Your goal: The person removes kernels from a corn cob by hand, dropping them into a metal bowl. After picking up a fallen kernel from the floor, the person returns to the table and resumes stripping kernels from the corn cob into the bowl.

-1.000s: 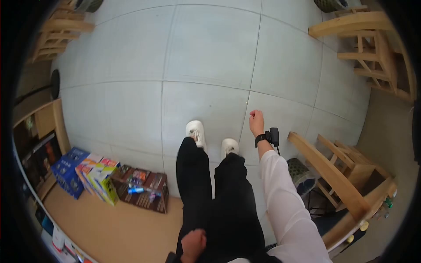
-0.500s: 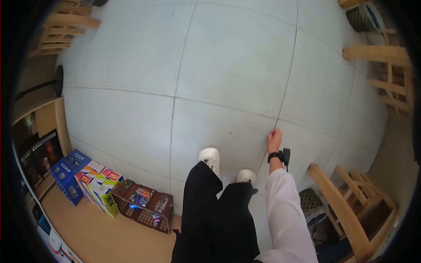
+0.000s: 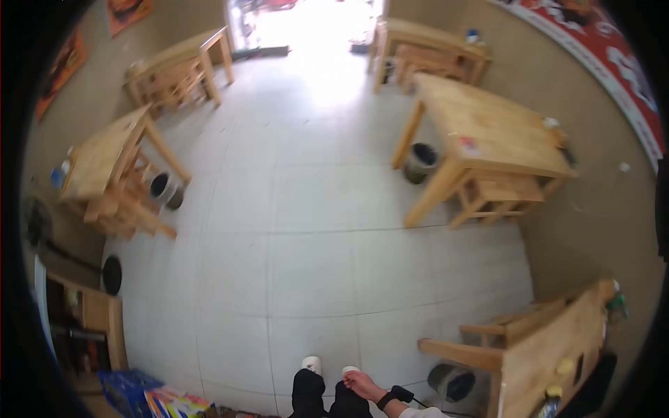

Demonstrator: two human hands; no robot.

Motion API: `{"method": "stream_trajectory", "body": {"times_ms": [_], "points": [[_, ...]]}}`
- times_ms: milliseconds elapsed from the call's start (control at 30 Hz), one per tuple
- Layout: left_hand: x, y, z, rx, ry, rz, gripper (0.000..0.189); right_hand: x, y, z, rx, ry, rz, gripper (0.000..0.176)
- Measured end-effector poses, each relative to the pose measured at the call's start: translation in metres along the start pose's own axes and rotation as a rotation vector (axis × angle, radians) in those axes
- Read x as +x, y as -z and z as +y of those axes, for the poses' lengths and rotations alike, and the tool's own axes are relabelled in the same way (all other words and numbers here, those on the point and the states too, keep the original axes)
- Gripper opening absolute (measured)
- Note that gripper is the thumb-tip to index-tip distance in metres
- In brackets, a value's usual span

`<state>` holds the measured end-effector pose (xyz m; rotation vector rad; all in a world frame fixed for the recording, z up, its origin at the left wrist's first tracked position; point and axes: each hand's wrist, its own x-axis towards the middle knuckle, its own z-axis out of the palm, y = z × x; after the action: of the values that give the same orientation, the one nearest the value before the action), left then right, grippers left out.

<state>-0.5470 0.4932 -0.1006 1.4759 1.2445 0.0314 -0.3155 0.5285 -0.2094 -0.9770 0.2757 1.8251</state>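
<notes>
My right hand shows at the bottom edge, fingers loosely curled, holding nothing that I can see. A black band with a small device sits on its wrist. The hand hangs just over my black trousers and white shoes on the pale tiled floor. My left hand is out of view.
A wooden table with stools stands at the right, another at the near right, and more tables at the left. Bins sit under the tables. Colourful boxes lie at the bottom left. A bright doorway is ahead.
The view has swung up from the floor and my legs to the whole room. My right hand has dropped to the bottom edge. The left hand, seen a second ago, is gone.
</notes>
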Motion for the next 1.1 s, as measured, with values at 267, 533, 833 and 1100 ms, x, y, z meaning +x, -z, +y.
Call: {"method": "stream_trajectory", "body": {"times_ms": [267, 533, 833, 1100], "points": [[0.064, 0.075, 0.240, -0.155, -0.461, -0.573, 0.022, -0.269, -0.129, -0.046, -0.063, 0.659, 0.352, 0.015], [0.032, 0.099, 0.335, -0.114, -0.329, -0.173, 0.025, -0.517, -0.015, -0.040, -0.146, 1.239, 1.168, 0.014], [-0.089, -0.020, 0.281, -0.998, -0.057, -0.374, 0.015, -0.635, 0.233, -0.003, -0.521, 1.176, 1.752, 0.017], [-0.228, -0.078, 0.286, -1.052, -0.034, -0.307, 0.018, -0.711, 0.327, 0.070, 0.000, 1.370, 1.320, 0.016]]}}
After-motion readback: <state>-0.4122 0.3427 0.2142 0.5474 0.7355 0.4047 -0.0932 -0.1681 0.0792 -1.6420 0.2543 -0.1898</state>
